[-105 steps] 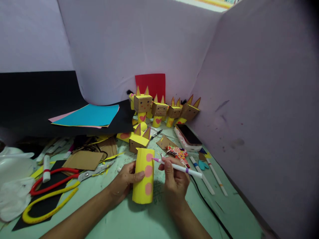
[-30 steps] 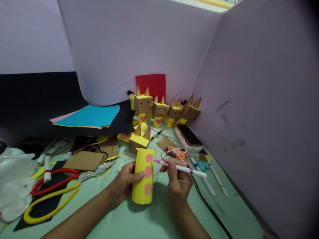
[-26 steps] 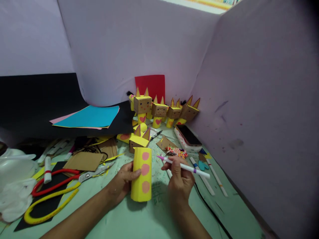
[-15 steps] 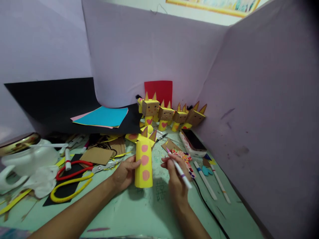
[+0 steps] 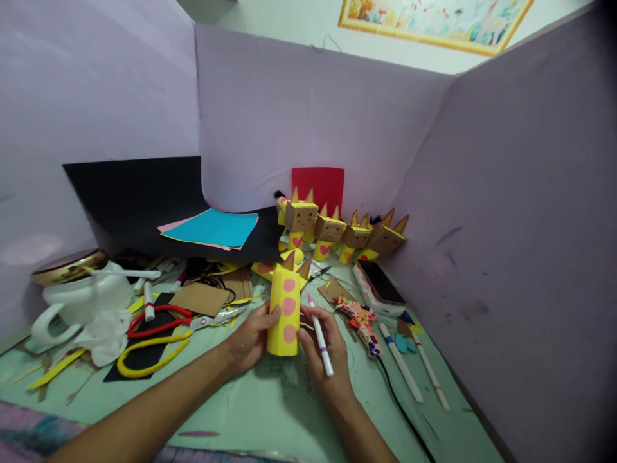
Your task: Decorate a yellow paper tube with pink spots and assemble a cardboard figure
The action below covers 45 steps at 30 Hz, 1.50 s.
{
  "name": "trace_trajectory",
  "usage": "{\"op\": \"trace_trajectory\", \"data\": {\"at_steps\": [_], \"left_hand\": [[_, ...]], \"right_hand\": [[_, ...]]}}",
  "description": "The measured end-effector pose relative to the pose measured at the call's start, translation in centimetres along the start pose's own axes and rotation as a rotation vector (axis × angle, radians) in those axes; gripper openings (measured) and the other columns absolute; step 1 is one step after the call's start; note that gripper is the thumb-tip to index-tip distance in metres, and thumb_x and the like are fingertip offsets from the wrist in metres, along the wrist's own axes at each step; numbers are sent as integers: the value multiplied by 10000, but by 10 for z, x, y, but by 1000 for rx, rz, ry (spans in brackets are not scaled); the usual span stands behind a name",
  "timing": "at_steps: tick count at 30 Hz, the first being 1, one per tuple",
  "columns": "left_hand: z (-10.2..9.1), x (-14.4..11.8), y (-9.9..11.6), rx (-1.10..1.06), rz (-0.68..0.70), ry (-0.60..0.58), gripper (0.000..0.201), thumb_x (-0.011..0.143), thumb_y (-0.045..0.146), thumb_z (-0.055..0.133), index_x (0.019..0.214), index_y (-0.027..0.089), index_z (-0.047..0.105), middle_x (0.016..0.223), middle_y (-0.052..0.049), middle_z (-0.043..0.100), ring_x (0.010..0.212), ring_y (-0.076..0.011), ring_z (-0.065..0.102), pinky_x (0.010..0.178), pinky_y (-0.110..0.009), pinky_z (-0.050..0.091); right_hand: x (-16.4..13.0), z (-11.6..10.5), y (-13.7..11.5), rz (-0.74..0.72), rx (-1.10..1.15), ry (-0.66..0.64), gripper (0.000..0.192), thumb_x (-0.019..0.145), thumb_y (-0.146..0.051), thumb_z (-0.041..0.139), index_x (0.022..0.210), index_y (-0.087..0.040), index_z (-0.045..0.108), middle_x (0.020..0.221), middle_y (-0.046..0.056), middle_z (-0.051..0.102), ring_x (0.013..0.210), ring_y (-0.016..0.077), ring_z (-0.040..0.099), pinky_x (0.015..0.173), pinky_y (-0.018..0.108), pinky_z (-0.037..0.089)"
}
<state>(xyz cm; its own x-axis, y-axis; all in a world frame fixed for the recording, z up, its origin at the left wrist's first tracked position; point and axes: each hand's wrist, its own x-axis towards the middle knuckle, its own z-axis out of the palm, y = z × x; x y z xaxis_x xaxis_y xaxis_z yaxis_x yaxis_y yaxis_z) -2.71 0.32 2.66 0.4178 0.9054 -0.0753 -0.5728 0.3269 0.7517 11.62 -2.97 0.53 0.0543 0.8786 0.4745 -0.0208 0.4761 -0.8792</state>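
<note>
Head view, clock positions taken around the yellow tube (image 5: 276,341) with twelve o'clock away from the person: the tube is at the centre, roughly upright above the mint-green surface (image 5: 231,421); contact at its lower end cannot be judged. The left hand (image 5: 249,339), at eight o'clock, has its grip closed on the tube, thumb in front. The right hand (image 5: 330,352), at four o'clock, has its grip closed around a white marker (image 5: 321,341), whose pink tip points toward twelve, apart from the tube; the thumb lies at the tube's near edge, touching or just beside it. Stage of work, as judged: the three pink spots (image 5: 288,307) on the visible side appear fully coloured, while the far side is hidden. No box head or horns are joined to this tube, in contrast to the four box-headed figures (image 5: 330,230) grouped between twelve and two o'clock, which appear largely complete. A further horned figure (image 5: 304,270) lies directly behind the tube and is partly masked by it. Surrounding items: scissors (image 5: 197,323) at nine o'clock, blue paper (image 5: 212,228) at eleven, a phone (image 5: 380,283) at two, and two white pens (image 5: 401,363) (image 5: 430,373) at four.
</note>
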Motion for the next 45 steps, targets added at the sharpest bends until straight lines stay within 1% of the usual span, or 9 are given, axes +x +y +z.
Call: {"op": "trace_trajectory", "data": {"at_steps": [7,10,15,19,22,24,27,31,45], "left_hand": [[-1,3,-4,-79,-101,18,358,843,389,603,1066,114,655,994,-122,718,939,-235,643,851,-333,489],[-4,2,-4,-108,-68,-5,299,818,303,636,1060,129,651,1009,-109,715,956,-234,643,871,-338,480],[-9,3,-5,-111,-43,10,302,756,264,701,1011,110,652,906,-93,721,790,-205,662,737,-306,505],[-7,3,-6,-104,-78,54,273,742,277,711,956,115,662,843,-87,718,705,-206,663,700,-331,516],[-4,4,-8,-60,-116,115,252,741,248,705,947,107,669,811,-88,716,673,-191,650,633,-293,506],[-2,3,-10,-39,-143,138,242,738,236,705,941,108,672,804,-86,715,665,-186,644,619,-285,505],[-1,3,-10,-29,-156,162,232,732,225,711,933,116,673,829,-82,717,674,-178,642,642,-287,512],[0,3,-9,-9,-164,168,271,711,226,735,950,111,676,832,-73,710,671,-162,628,628,-267,501],[8,2,-6,-25,-155,169,347,598,250,824,888,108,698,811,-72,718,645,-156,621,576,-245,504]], "right_hand": [[-1,-2,5,26,-90,-9,260,853,-254,599,1098,-223,520,1058,84,673,956,220,676,809,353,554],[-1,-3,5,-8,-160,35,253,843,-262,609,1082,-212,540,1048,83,676,896,207,683,783,334,550],[0,-3,1,-17,-263,53,210,852,-295,599,1040,-206,574,943,58,709,828,195,692,695,291,553],[1,-6,-4,15,-143,272,217,896,-358,546,1028,-198,610,1018,83,724,835,198,706,745,344,564],[1,-11,-9,-34,-30,490,247,906,-384,539,998,-179,644,798,52,746,656,171,697,612,305,565],[-1,-12,-11,-103,-44,538,238,895,-375,563,932,-170,678,645,17,706,554,152,663,537,275,542],[-4,-13,-11,-176,-143,449,189,891,-315,573,881,-176,701,632,10,682,517,140,640,495,257,514],[-6,-12,-6,-230,-227,329,153,907,-220,537,944,-215,685,729,15,676,610,142,641,522,252,499],[-5,-10,6,-278,-280,203,230,908,-139,519,1039,-275,651,886,21,701,703,150,658,559,254,507]]}}
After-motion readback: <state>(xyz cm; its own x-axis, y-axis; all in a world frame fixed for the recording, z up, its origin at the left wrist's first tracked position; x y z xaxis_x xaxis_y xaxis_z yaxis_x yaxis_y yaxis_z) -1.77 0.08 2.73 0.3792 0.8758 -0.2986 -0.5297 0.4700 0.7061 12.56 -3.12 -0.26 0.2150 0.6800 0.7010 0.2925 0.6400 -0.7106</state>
